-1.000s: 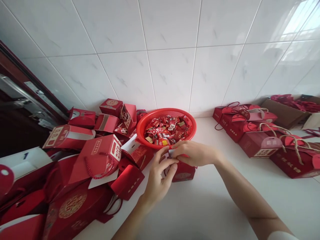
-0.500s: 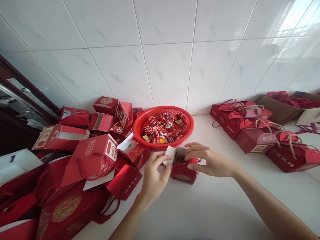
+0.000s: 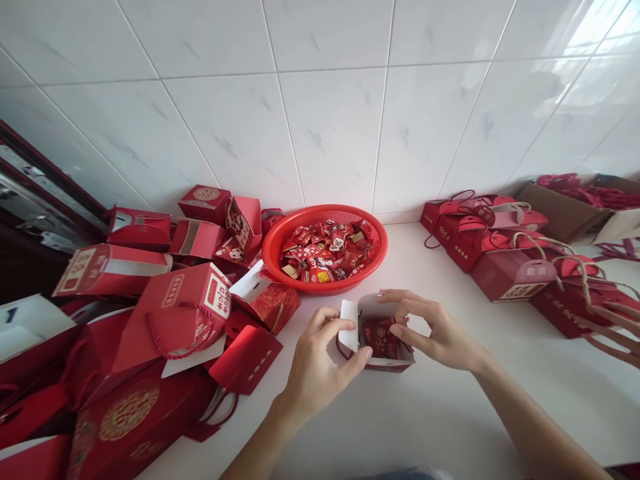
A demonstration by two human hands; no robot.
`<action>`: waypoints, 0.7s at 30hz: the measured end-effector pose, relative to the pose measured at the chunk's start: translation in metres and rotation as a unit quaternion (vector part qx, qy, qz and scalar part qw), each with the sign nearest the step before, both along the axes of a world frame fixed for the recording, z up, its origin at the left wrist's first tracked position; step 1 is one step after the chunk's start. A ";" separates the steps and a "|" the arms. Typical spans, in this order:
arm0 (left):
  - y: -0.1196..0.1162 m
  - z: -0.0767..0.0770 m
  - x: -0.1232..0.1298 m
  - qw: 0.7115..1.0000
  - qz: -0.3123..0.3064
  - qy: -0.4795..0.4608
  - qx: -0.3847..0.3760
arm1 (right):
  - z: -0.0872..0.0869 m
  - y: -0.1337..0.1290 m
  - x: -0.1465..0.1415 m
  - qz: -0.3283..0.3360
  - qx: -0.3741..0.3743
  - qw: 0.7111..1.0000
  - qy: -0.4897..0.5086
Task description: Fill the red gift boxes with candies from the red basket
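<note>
A small red gift box (image 3: 393,365) stands on the white counter with its top open. Red-wrapped candies (image 3: 383,337) lie inside it. My left hand (image 3: 323,357) is at the box's left side, thumb by the front rim and index finger against an upright white end flap (image 3: 349,325). On the other side my right hand (image 3: 437,331) curls over the right wall, its thumb dipping inside by the candies and its fingers toward the back panel. Behind the box is a red plastic basket (image 3: 325,288) full of wrapped candies.
Many red gift boxes (image 3: 150,327) are heaped on the left. Closed gift boxes with cord handles (image 3: 510,273) stand in rows at the right, near a cardboard carton (image 3: 560,210). Another person's hand (image 3: 615,327) reaches in at the right edge. A tiled wall (image 3: 330,133) rises behind.
The box top has opened out, and candies now show inside. My left thumb and fingers have spread apart, and my right hand has shifted slightly right. Another person's hand has appeared at the right.
</note>
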State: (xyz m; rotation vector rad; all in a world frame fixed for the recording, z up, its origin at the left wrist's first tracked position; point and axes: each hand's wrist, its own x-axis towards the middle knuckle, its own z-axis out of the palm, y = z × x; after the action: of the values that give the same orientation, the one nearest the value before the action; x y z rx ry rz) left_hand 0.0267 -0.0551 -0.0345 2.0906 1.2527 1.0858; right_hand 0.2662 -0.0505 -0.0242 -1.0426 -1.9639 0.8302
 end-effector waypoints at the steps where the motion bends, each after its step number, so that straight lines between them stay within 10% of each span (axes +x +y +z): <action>1: -0.001 0.000 0.000 1.000 -0.007 -0.001 -0.002 | 0.000 0.000 0.001 -0.002 0.002 1.000 -0.003; 21: 0.002 -0.014 0.009 0.979 -0.189 0.028 0.071 | -0.018 0.005 0.005 0.011 0.073 0.997 0.013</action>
State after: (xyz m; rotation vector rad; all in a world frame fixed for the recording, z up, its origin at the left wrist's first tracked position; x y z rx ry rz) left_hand 0.0354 -0.0527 -0.0486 2.3560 0.7719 0.9705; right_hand 0.2708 -0.0454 -0.0421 -0.9225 -1.9854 0.6971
